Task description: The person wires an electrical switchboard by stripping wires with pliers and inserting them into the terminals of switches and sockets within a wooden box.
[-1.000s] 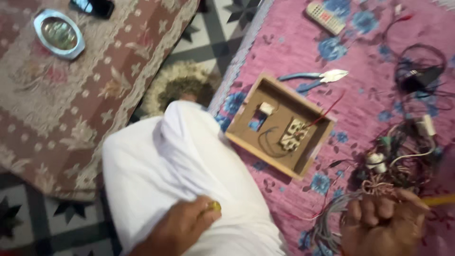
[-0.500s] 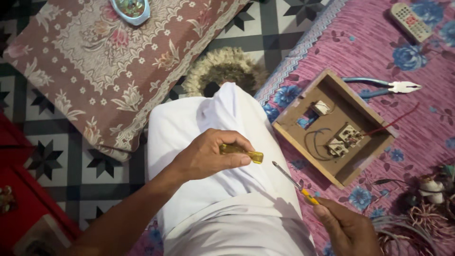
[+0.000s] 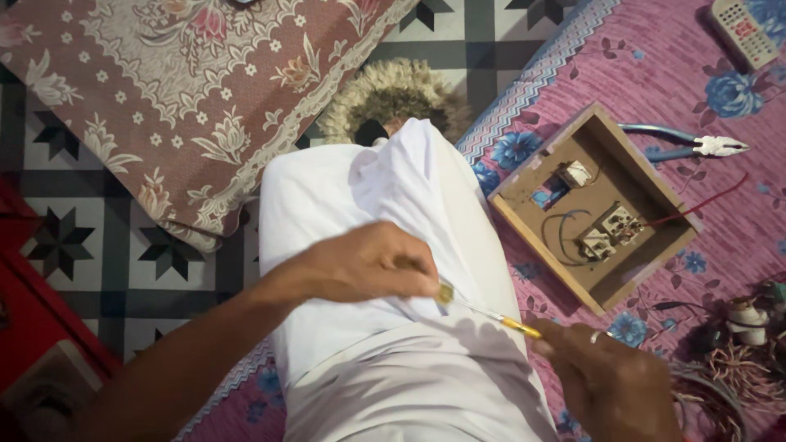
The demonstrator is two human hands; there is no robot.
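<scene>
A thin screwdriver [image 3: 491, 315] with a yellow handle lies slantwise across the person's white-clothed lap [image 3: 385, 245], its metal shaft running up and left from the right hand [image 3: 610, 381] to the left hand [image 3: 368, 262]. The right hand is closed round the handle, with only the yellow front end showing past the fingers. The left hand is curled shut on a small brass-coloured part [image 3: 445, 292], which peeks out at the fingertips and meets the tip of the screwdriver. Just to the right of the lap, on the pink flowered mat [image 3: 737, 221], lies an open wooden box [image 3: 594, 209] with switch parts and curled wires fixed inside it. Blue-handled pliers [image 3: 688, 146] rest beyond the box's far corner, and a remote control [image 3: 741, 33] sits near the mat's far right corner. A tangle of wires [image 3: 737, 360] lies at the mat's right edge, near the right hand. A flowered cushion [image 3: 164, 90] covers the tiled floor [image 3: 90, 245] to the left.
</scene>
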